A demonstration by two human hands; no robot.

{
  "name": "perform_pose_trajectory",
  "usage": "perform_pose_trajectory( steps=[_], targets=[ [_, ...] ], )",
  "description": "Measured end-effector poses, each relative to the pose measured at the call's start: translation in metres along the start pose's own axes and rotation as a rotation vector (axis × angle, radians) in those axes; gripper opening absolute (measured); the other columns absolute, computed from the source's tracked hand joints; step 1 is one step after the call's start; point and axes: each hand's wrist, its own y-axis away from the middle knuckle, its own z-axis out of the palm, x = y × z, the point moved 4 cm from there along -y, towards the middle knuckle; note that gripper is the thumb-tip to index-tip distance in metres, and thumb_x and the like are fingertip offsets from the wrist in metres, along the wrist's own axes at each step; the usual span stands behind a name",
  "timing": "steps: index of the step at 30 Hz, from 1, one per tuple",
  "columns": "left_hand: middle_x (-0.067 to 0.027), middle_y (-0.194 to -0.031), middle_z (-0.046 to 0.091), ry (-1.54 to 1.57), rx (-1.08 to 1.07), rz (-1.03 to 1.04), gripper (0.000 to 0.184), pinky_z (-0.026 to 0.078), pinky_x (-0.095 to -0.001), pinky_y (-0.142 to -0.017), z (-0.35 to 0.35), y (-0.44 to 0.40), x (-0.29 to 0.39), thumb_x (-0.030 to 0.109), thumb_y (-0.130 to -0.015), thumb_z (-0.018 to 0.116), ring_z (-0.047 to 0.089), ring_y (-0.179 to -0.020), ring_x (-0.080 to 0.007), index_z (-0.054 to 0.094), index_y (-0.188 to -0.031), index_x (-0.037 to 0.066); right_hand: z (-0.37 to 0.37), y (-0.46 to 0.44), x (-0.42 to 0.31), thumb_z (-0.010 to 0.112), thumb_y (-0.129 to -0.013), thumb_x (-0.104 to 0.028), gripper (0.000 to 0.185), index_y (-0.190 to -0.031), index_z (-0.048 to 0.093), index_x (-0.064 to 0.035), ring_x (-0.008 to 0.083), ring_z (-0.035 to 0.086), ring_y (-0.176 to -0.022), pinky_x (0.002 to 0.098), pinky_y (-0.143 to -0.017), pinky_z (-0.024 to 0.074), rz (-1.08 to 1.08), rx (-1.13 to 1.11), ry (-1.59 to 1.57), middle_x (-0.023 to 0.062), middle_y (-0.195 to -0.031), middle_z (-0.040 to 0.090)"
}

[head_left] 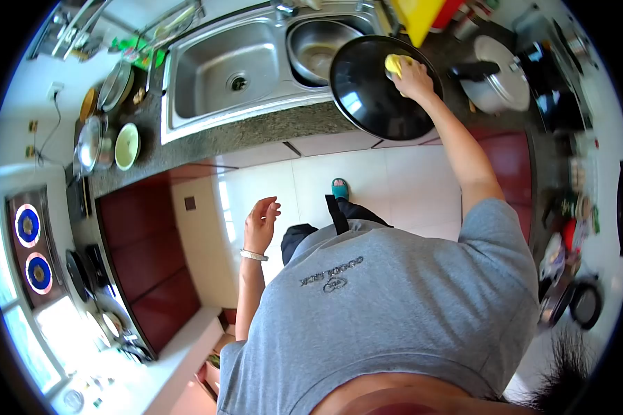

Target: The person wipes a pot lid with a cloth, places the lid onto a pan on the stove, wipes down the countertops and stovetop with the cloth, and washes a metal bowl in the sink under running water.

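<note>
My right hand (415,79) is closed around a yellow sponge or cloth (396,64), right over a big black round pan (363,86) that looks like a wok. The pan overhangs the counter's front edge beside the sink, covering part of the right basin. Whether I see its inside or its outside, I cannot tell. Low in front of my body hangs my left hand (260,227), fingers loosely bent and slightly apart, with nothing in it. A pale bracelet (254,255) circles that wrist.
A steel sink (225,69) has a metal basin (318,48) in its right bowl. Right of the pan stands a lidded pressure cooker (495,86) with a black handle. A pale green bowl (127,146) and a lidded pot (93,149) sit at left.
</note>
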Motion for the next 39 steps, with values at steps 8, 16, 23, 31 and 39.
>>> perform_pose_trajectory(
  steps=[8,16,23,31,39],
  targets=[
    [-0.0106,-0.093,0.067,0.277,-0.050,0.073,0.029,0.053,-0.0271,-0.071,0.121,-0.106,0.016,0.021,-0.095,0.052,0.065,-0.079,-0.0139,0.057,-0.112,-0.002,-0.096,-0.090,0.092,0.070,-0.074,-0.036,0.055,-0.122,0.049,-0.0178,0.0356,0.055,-0.100,0.0450,-0.080,0.0471,-0.206,0.249,-0.015,0.0140,-0.106,0.050],
    [-0.0099,-0.089,0.067,0.207,-0.085,0.122,0.028,0.054,-0.0289,-0.073,0.061,-0.134,0.011,0.023,-0.095,0.051,0.067,-0.080,-0.0162,0.059,-0.110,0.000,-0.146,0.006,-0.011,0.070,-0.076,-0.025,0.047,-0.117,0.052,-0.0095,0.0349,0.055,-0.096,0.0407,-0.083,0.0455,-0.384,0.405,-0.187,0.0154,-0.101,0.052],
    [-0.0090,-0.078,0.067,0.336,0.089,0.129,0.026,0.053,-0.0274,-0.065,-0.028,-0.149,-0.022,0.023,-0.095,0.050,0.066,-0.071,-0.0144,0.062,-0.102,0.001,-0.099,0.019,-0.209,0.072,-0.073,-0.020,0.050,-0.118,0.052,-0.0100,0.0319,0.056,-0.092,0.0385,-0.079,0.0471,-0.768,0.289,-0.234,0.0124,-0.101,0.049],
    [-0.0056,-0.074,0.065,0.391,0.302,-0.019,0.027,0.052,-0.0250,-0.063,-0.113,-0.126,-0.108,0.024,-0.096,0.049,0.065,-0.070,-0.0121,0.062,-0.101,0.001,0.037,0.000,-0.428,0.075,-0.068,-0.025,0.051,-0.113,0.052,-0.0147,0.0328,0.054,-0.098,0.0421,-0.079,0.0489,-1.008,-0.032,-0.160,0.0146,-0.101,0.047],
    [-0.0089,-0.074,0.067,0.382,0.358,0.037,0.025,0.052,-0.0266,-0.058,-0.142,-0.173,-0.142,0.024,-0.094,0.053,0.067,-0.067,-0.0143,0.063,-0.099,0.001,0.074,-0.009,-0.486,0.074,-0.071,-0.027,0.051,-0.115,0.053,-0.0129,0.0327,0.053,-0.103,0.0419,-0.081,0.0481,-1.056,-0.023,-0.104,0.0152,-0.102,0.046]
  ],
)
